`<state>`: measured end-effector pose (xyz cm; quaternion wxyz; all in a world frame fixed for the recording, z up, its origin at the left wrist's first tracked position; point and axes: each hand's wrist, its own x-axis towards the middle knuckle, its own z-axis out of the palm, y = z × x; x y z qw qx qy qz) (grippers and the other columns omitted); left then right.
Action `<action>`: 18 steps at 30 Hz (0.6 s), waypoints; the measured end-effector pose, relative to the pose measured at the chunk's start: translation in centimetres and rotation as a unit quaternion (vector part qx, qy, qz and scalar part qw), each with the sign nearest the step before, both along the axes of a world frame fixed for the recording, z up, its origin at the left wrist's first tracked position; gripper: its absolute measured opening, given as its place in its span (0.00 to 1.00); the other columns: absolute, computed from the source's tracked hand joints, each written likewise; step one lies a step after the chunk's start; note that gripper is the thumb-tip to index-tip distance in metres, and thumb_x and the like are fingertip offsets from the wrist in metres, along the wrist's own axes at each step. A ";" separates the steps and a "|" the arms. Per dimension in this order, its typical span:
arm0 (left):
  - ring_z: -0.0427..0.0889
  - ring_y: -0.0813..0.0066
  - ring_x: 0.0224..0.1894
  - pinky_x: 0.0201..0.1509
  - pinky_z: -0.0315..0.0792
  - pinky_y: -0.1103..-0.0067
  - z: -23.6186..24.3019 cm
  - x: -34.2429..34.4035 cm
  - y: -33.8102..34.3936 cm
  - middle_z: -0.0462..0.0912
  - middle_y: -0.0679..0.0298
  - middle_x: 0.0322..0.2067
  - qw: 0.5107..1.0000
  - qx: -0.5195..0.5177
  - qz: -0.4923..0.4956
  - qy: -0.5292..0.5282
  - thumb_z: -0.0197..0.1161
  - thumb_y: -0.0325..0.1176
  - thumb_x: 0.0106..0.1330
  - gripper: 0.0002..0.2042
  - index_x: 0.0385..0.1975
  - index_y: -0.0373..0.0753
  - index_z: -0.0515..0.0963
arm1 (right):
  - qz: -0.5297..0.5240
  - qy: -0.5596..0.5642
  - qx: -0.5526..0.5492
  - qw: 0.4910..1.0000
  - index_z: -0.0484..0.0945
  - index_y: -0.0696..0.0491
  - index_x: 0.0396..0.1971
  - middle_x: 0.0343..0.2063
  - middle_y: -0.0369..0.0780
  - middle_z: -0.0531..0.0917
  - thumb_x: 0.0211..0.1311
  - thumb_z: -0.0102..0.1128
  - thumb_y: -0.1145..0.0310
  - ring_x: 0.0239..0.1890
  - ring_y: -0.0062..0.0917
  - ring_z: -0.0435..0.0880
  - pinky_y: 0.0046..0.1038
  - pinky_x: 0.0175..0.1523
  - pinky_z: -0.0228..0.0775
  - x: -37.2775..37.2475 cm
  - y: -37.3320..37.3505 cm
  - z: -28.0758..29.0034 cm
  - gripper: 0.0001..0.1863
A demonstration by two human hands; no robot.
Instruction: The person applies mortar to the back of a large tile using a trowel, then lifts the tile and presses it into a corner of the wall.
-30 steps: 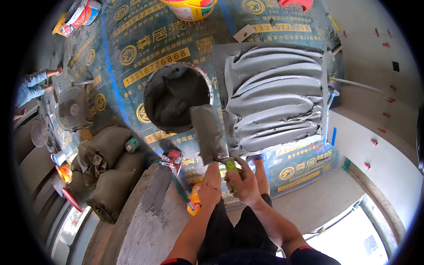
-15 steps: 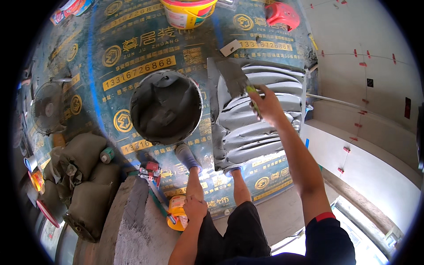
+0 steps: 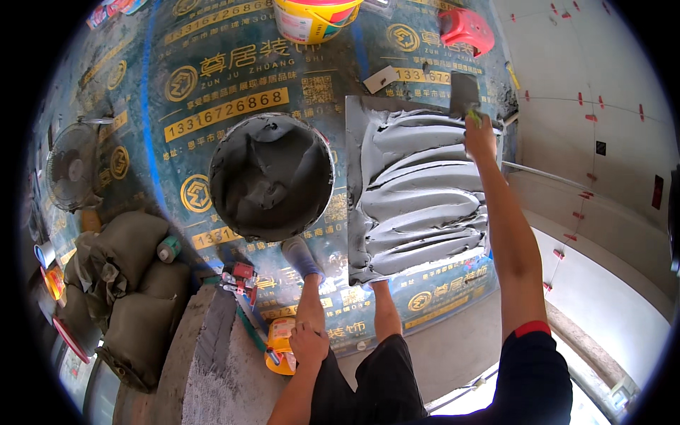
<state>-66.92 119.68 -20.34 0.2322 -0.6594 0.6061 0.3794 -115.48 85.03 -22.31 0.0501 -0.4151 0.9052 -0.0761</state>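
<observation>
My right hand [image 3: 481, 139] grips the green handle of a flat trowel [image 3: 464, 94]. The trowel's blade points away from me, at the far right corner of a square slab [image 3: 356, 244] on the floor. Thick grey mortar [image 3: 425, 191] lies over this slab in wavy, curved ridges, with a thinner smear along its left side. My left hand [image 3: 309, 343] rests on my left knee, fingers draped over it, holding nothing. Left of the slab stands a round bucket [image 3: 329, 184] with dark grey mortar [image 3: 265, 177] inside.
A yellow-and-red bucket [image 3: 315, 21], a white offcut [image 3: 381, 79] and a red plastic stool [image 3: 467, 32] lie beyond. At left are a fan [image 3: 73, 168] and filled sacks [image 3: 138, 312]. A red tool [image 3: 241, 278] and yellow container [image 3: 280, 336] sit near my left leg. A wall rises at right.
My right hand and the trowel have swept right, from the slab's upper left area to its far right corner. The mortar's upper ridges look altered. My left hand stays on the knee.
</observation>
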 end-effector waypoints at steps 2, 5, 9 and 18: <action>0.75 0.55 0.46 0.48 0.70 0.64 0.1 0.4 0.5 0.76 0.53 0.41 1.000 0.007 0.009 -0.006 0.60 0.40 0.53 0.17 0.36 0.33 0.75 | -0.029 -0.243 0.061 0.968 0.69 0.51 0.54 0.18 0.39 0.79 0.65 0.48 0.47 0.19 0.27 0.80 0.32 0.25 0.72 5.8 1.9 5.4 0.26; 0.75 0.55 0.46 0.48 0.70 0.63 -0.1 -0.2 -0.4 0.76 0.52 0.40 1.000 0.011 -0.001 0.010 0.59 0.40 0.54 0.16 0.36 0.33 0.75 | 0.056 -0.270 0.096 0.956 0.65 0.56 0.55 0.23 0.50 0.81 0.67 0.49 0.55 0.24 0.42 0.82 0.41 0.28 0.73 10.3 6.5 7.0 0.24; 0.75 0.54 0.46 0.49 0.69 0.63 0.5 -0.8 -1.5 0.77 0.52 0.40 1.000 -0.007 -0.018 0.016 0.58 0.40 0.55 0.17 0.37 0.33 0.75 | 0.167 -0.243 0.125 0.947 0.63 0.56 0.54 0.27 0.58 0.79 0.66 0.49 0.59 0.30 0.56 0.79 0.50 0.38 0.70 13.9 7.3 8.3 0.22; 0.75 0.50 0.46 0.52 0.69 0.63 -0.3 -1.0 -0.3 0.77 0.51 0.38 0.999 -0.037 -0.001 0.028 0.62 0.40 0.52 0.17 0.35 0.33 0.76 | -0.060 -0.104 0.104 0.987 0.67 0.48 0.54 0.32 0.58 0.81 0.63 0.50 0.51 0.36 0.58 0.79 0.52 0.41 0.70 -7.2 13.0 3.2 0.23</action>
